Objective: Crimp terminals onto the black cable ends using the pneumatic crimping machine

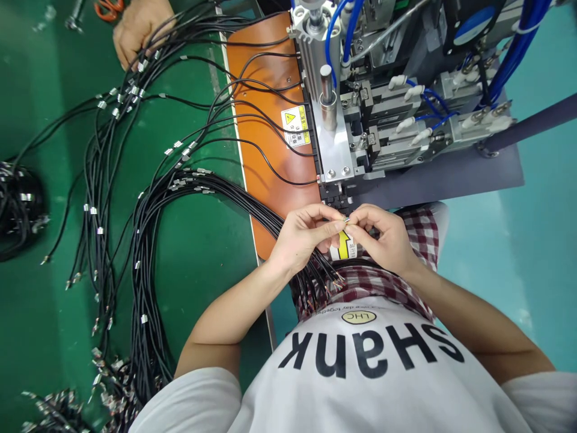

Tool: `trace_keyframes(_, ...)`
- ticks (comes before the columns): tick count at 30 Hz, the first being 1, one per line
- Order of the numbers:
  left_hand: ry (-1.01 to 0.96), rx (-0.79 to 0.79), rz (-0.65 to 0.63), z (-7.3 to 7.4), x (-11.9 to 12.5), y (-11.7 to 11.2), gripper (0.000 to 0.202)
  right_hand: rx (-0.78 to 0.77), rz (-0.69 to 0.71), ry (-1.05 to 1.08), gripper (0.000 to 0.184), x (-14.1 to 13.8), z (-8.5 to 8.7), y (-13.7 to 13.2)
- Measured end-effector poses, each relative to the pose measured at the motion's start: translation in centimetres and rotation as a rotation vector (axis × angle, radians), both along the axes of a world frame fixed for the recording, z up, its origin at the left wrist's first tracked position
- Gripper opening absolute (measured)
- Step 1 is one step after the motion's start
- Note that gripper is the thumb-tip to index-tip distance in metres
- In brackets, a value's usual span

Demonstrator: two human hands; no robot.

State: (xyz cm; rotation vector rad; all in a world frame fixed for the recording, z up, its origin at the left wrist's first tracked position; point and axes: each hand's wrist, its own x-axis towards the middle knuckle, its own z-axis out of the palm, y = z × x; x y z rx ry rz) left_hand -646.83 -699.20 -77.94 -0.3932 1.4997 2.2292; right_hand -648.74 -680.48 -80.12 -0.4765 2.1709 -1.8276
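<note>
My left hand (311, 231) and my right hand (381, 234) meet at the front corner of the machine, fingertips pinched together. Between them show the thin coloured wires (346, 220) of a cable end; the rest of that cable is hidden by my fingers. Under my left hand runs a thick bundle of black cables (243, 201), whose stripped ends with bare coloured wires (336, 281) hang over my lap. Several single black cables (279, 171) cross the orange plate (265, 72) and enter the machine's edge (319, 179).
The machine (329, 120) with cylinders and blue air hoses (354, 30) stands ahead. Cables with metal clips (130, 96) spread over the green table (202, 252). Another person's hand (142, 30) rests on cables at the far left. A coiled cable (20, 204) lies at the left edge.
</note>
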Motion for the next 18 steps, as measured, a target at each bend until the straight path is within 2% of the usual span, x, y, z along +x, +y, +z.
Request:
trace_keyframes(10,-0.017,0.050,0.061,0.0,0.1,0.3,0.019,-0.022,-0.019,0.061,0.008,0.0,-0.2,-0.4)
trace_keyframes(18,0.106,-0.047,0.141,0.1,0.9,1.1,0.017,0.024,-0.062,0.167,0.010,-0.1,0.3,-0.5)
